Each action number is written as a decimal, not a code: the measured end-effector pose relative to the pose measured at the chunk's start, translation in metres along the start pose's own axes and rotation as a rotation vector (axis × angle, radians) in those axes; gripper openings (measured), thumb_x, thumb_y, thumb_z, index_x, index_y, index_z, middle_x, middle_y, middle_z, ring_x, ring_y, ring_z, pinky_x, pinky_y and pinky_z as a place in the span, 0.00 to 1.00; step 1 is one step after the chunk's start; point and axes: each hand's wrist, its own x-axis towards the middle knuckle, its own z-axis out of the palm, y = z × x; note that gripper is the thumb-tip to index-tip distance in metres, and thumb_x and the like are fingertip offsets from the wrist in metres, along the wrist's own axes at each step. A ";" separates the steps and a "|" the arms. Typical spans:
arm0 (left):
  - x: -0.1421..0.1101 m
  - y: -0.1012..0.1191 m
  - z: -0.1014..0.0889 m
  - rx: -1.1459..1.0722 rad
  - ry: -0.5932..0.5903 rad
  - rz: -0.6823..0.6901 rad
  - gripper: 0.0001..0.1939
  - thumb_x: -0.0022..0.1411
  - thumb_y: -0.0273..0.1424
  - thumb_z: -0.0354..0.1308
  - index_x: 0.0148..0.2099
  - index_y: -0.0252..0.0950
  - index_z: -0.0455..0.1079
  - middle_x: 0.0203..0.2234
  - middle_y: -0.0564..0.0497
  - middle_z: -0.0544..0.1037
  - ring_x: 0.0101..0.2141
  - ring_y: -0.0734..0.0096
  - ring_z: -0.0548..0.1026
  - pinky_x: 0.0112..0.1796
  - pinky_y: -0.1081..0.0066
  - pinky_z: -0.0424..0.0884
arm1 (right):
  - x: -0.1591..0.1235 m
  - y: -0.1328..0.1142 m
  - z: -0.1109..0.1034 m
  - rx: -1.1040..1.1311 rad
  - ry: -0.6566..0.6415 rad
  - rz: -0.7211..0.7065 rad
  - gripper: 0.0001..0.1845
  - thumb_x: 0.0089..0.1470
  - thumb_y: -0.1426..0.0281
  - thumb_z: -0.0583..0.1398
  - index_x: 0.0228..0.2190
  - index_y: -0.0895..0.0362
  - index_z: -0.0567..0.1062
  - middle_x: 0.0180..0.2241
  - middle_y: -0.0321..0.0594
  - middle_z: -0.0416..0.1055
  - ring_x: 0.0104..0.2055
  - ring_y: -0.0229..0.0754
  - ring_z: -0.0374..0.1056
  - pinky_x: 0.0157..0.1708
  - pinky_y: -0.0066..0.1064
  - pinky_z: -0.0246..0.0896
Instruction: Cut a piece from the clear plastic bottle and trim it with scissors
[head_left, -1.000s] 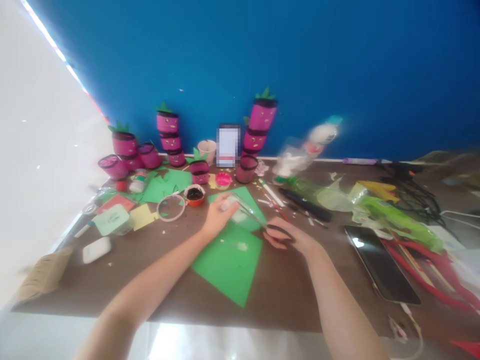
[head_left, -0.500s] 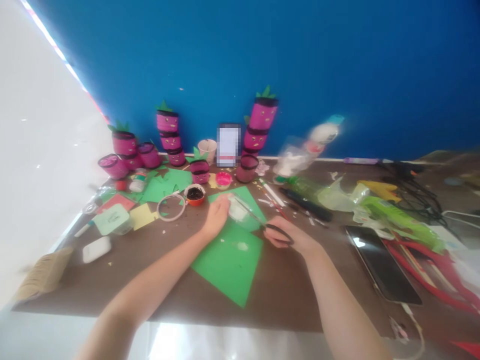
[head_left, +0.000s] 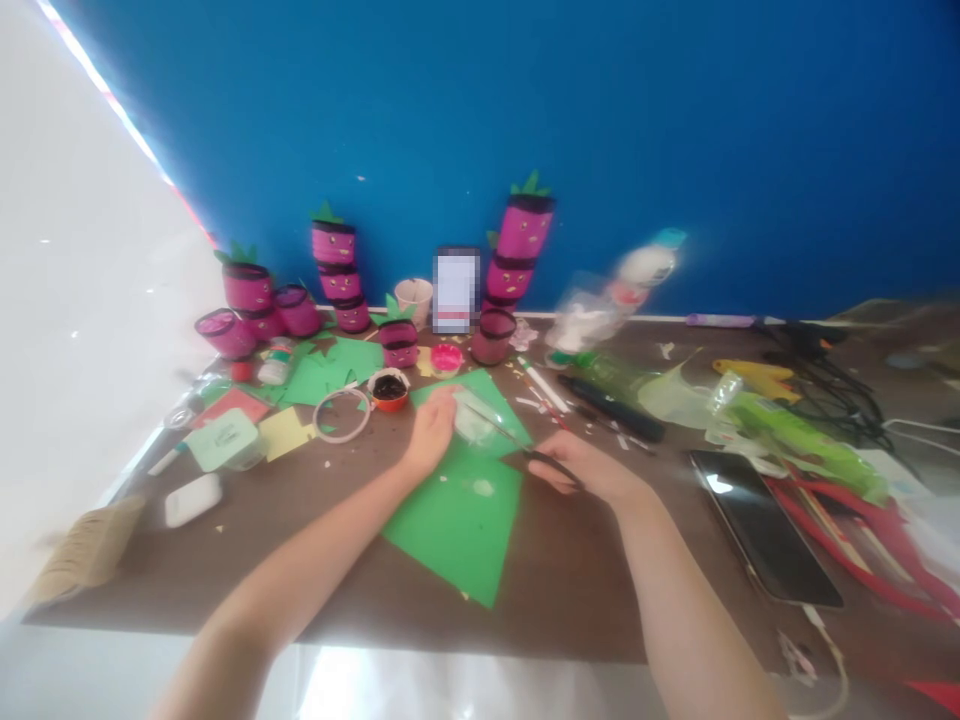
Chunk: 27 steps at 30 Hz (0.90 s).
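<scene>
My left hand (head_left: 430,432) is closed on a small clear plastic piece (head_left: 472,420) held over a green paper sheet (head_left: 454,520) on the brown table (head_left: 592,590). My right hand (head_left: 583,466) grips black-handled scissors (head_left: 525,448), whose blades point up-left into the clear piece. A second green sheet (head_left: 491,395) lies under the hands.
Pink cups with faces (head_left: 334,262) (head_left: 523,232) stand stacked along the blue wall. A red pot (head_left: 390,390), a tape ring (head_left: 341,413), paper scraps and a white case (head_left: 193,498) lie left. A phone (head_left: 765,530), cables (head_left: 832,385), green plastic (head_left: 795,435) and red strips crowd the right.
The scissor handles have drawn together in my right hand and shifted slightly up. My left hand has turned the clear piece a little; the arms stay put.
</scene>
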 end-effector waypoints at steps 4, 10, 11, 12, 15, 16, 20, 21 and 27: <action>0.000 0.000 0.000 -0.002 -0.028 -0.002 0.25 0.58 0.50 0.47 0.19 0.35 0.61 0.23 0.50 0.72 0.34 0.69 0.72 0.41 0.69 0.66 | 0.001 0.002 0.000 0.013 -0.015 -0.016 0.28 0.49 0.54 0.55 0.08 0.56 0.57 0.08 0.29 0.51 0.14 0.29 0.48 0.19 0.28 0.39; 0.000 0.004 -0.001 0.010 0.013 0.055 0.26 0.58 0.49 0.47 0.17 0.35 0.61 0.35 0.46 0.74 0.43 0.65 0.71 0.47 0.66 0.63 | -0.001 0.004 0.000 0.156 -0.054 -0.074 0.27 0.50 0.51 0.54 0.11 0.56 0.58 0.09 0.31 0.55 0.13 0.31 0.51 0.17 0.27 0.42; 0.001 0.004 -0.001 0.010 0.041 0.053 0.26 0.59 0.48 0.47 0.18 0.35 0.62 0.35 0.46 0.74 0.43 0.65 0.71 0.48 0.66 0.63 | -0.001 0.005 0.000 0.165 -0.023 -0.106 0.27 0.50 0.51 0.53 0.12 0.56 0.59 0.10 0.32 0.57 0.13 0.31 0.52 0.18 0.28 0.44; 0.002 0.004 -0.002 0.012 0.076 0.047 0.25 0.59 0.48 0.47 0.18 0.35 0.64 0.35 0.46 0.73 0.43 0.65 0.71 0.48 0.65 0.63 | 0.000 0.006 0.000 0.164 0.014 -0.132 0.27 0.51 0.51 0.52 0.12 0.56 0.60 0.10 0.32 0.58 0.14 0.32 0.53 0.18 0.28 0.45; 0.003 0.002 -0.002 0.020 0.164 0.030 0.23 0.58 0.46 0.49 0.22 0.35 0.69 0.35 0.46 0.72 0.44 0.65 0.70 0.48 0.64 0.62 | 0.008 0.010 0.005 0.131 0.127 -0.150 0.25 0.49 0.51 0.55 0.14 0.57 0.63 0.10 0.31 0.58 0.14 0.32 0.54 0.19 0.28 0.48; 0.003 0.001 -0.002 0.021 0.174 0.027 0.23 0.58 0.46 0.49 0.22 0.35 0.71 0.35 0.46 0.72 0.44 0.64 0.70 0.48 0.64 0.62 | 0.012 0.010 0.010 0.128 0.179 -0.137 0.25 0.46 0.51 0.58 0.14 0.57 0.63 0.10 0.31 0.58 0.14 0.32 0.54 0.19 0.28 0.48; 0.003 -0.001 -0.001 0.014 0.188 0.027 0.21 0.56 0.45 0.53 0.23 0.35 0.73 0.38 0.46 0.70 0.45 0.64 0.70 0.49 0.64 0.62 | 0.024 0.009 0.027 0.143 0.511 -0.106 0.21 0.37 0.54 0.65 0.18 0.59 0.69 0.17 0.33 0.64 0.20 0.34 0.59 0.22 0.27 0.52; 0.003 0.000 -0.001 0.014 0.206 0.024 0.21 0.56 0.45 0.53 0.23 0.35 0.73 0.39 0.46 0.70 0.46 0.64 0.69 0.49 0.65 0.61 | 0.024 0.010 0.028 0.131 0.527 -0.105 0.20 0.37 0.55 0.65 0.18 0.60 0.70 0.18 0.33 0.64 0.21 0.35 0.59 0.22 0.27 0.53; 0.002 0.001 -0.001 0.014 0.243 -0.011 0.21 0.57 0.46 0.52 0.25 0.35 0.75 0.40 0.46 0.69 0.46 0.64 0.68 0.50 0.65 0.61 | 0.018 0.018 0.020 0.203 0.531 -0.174 0.23 0.42 0.52 0.61 0.14 0.57 0.64 0.10 0.29 0.53 0.13 0.31 0.49 0.14 0.26 0.43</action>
